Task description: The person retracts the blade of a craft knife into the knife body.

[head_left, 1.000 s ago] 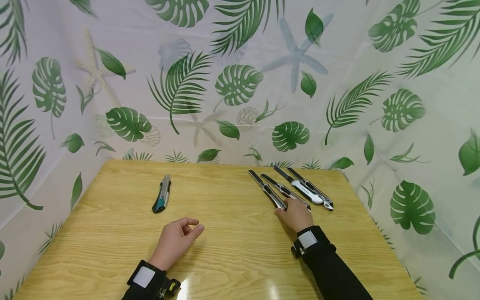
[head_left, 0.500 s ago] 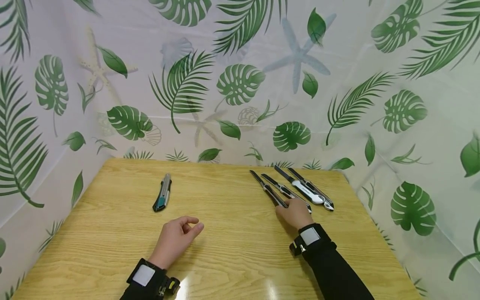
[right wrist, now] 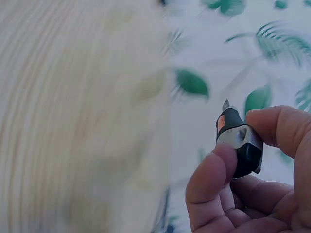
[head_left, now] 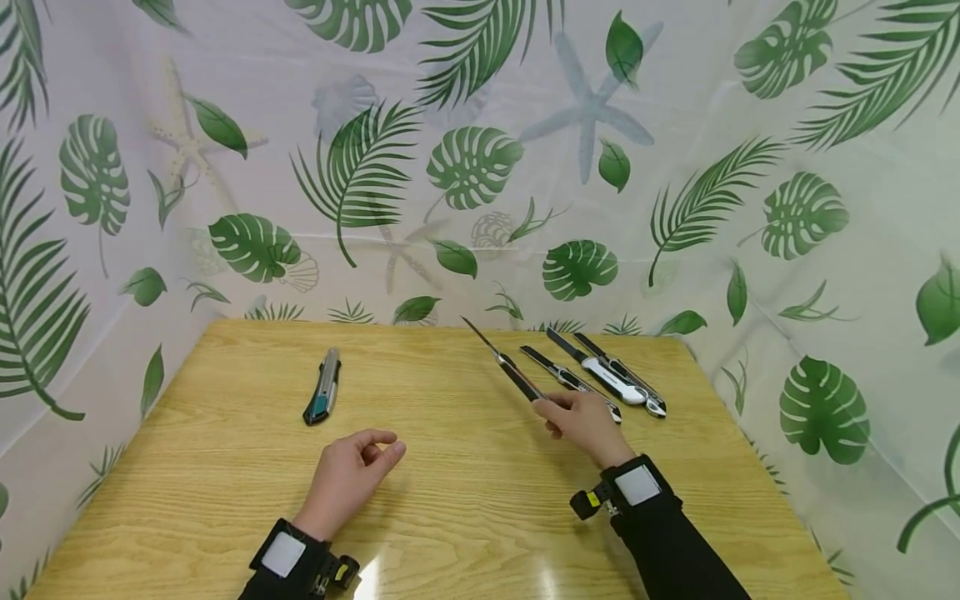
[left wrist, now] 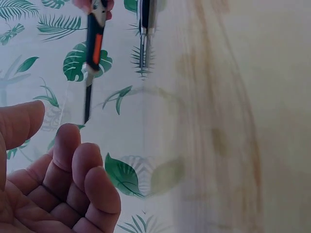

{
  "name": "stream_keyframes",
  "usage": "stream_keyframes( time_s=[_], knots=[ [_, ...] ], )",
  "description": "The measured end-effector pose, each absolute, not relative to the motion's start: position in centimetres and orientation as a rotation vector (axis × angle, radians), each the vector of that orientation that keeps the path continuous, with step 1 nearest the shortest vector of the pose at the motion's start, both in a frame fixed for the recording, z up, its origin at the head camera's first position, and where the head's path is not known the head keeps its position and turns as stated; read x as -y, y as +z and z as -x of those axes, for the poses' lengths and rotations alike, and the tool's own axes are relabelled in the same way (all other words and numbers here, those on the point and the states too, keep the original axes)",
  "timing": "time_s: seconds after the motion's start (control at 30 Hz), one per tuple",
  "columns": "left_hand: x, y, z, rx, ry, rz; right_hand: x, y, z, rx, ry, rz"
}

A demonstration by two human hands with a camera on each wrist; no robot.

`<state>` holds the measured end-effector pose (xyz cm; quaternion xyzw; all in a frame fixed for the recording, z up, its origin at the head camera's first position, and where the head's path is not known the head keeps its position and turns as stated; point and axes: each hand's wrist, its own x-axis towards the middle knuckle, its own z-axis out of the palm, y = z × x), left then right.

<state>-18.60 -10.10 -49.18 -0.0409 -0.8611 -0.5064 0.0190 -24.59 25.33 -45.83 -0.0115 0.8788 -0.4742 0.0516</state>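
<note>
My right hand (head_left: 588, 425) pinches the rear end of a utility knife (head_left: 519, 377) between thumb and fingers, its blade out and pointing up to the left, raised over the table. An orange strip shows on the dark body of this knife (left wrist: 95, 46) in the left wrist view. In the right wrist view the thumb and index finger hold its butt end (right wrist: 243, 148). My left hand (head_left: 351, 479) hovers above the table with loosely curled fingers and holds nothing. Beyond it lies a grey and teal utility knife (head_left: 323, 387).
Right of the held knife lie more knives with blades out: a slim black and silver one (head_left: 566, 377), a white-handled one (head_left: 617, 382) and another dark one (head_left: 630, 379). The wooden table (head_left: 435, 517) meets a leaf-printed cloth (head_left: 480, 275) at its back and sides.
The right hand has lifted the leftmost knife of the right-hand group off the table, moving it slightly left. The left hand has stayed almost still.
</note>
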Motion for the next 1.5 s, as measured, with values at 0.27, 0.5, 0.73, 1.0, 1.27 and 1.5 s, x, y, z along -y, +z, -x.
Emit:
stream_keyframes(
  time_s=[0.27, 0.5, 0.73, 1.0, 1.27, 1.5],
  knots=[
    [9.5, -47.6, 17.8, 2.530, -1.784, 0.144, -21.4, -42.6, 21.6, -2.539, -1.651, 0.228],
    [8.5, -45.3, 17.8, 2.212, -2.142, 0.213, -18.2, -41.8, 18.9, -2.490, -1.630, 0.362],
    [8.0, -44.5, 18.4, 1.788, -2.591, 0.179, -16.0, -42.2, 17.1, -2.420, -1.604, 0.456],
    [8.3, -45.1, 18.1, 1.625, -2.735, 0.149, -15.4, -42.8, 16.6, -2.262, -1.644, 0.518],
    [8.8, -45.4, 17.8, 1.642, -2.810, 0.449, -15.6, -43.1, 17.0, -1.857, -1.687, 0.534],
    [8.3, -45.5, 17.7, 1.693, -2.862, 0.685, -15.1, -43.5, 17.3, -1.319, -1.768, 0.633]
  ],
)
